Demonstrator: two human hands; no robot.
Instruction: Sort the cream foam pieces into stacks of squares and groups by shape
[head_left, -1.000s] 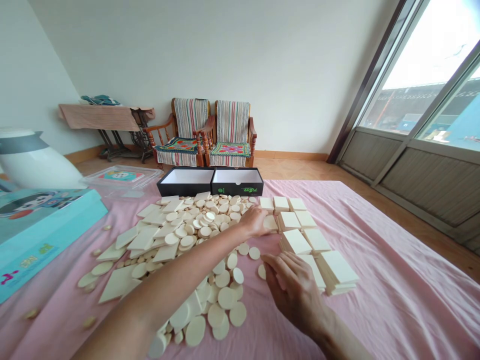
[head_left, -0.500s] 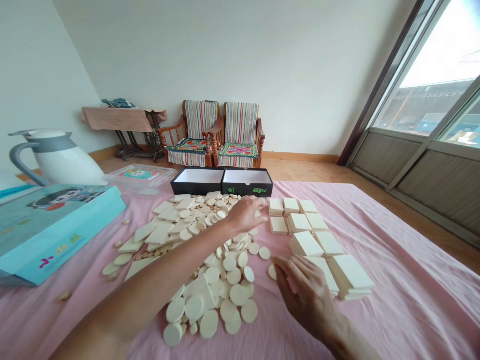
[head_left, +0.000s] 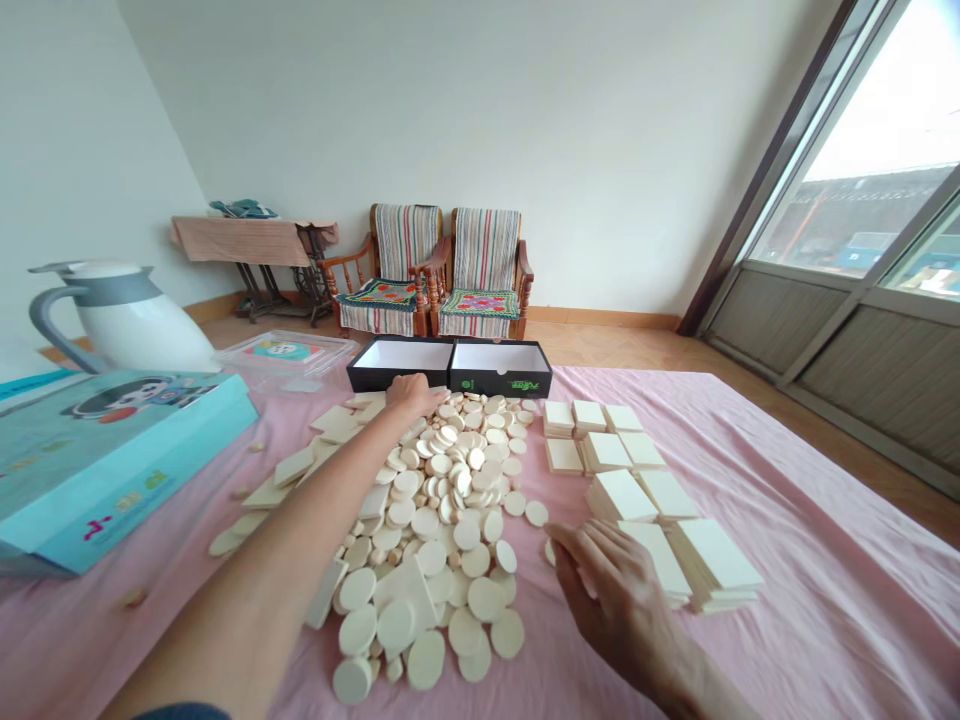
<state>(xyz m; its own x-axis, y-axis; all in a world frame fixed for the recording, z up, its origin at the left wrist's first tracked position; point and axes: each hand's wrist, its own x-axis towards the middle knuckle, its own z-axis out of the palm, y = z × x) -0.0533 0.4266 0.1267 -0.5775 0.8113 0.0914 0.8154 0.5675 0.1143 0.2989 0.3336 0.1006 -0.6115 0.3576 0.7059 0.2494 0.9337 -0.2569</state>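
My left hand reaches over the far side of a pile of plain wooden pieces. Its fingers bend down onto a pale square wooden tile, partly hidden beneath them. Round wooden discs of several sizes make up most of the pile, with small pegs and square tiles among them. My right hand rests on the cloth, holding nothing that I can see, its fingers loosely bent and the thumb apart. One round disc peeks out by its index finger. Beside it stand neat stacks of square tiles, in rows.
Two joined black boxes with white insides stand behind the pile. At left are a turquoise box, a white jug and a clear plastic case. Pink cloth covers the table. Two wooden chairs are beyond.
My left hand has left the far tile stacks at right and moved left across the pile to a square tile. A tile stack it had covered now shows fully. My right hand stays in place.
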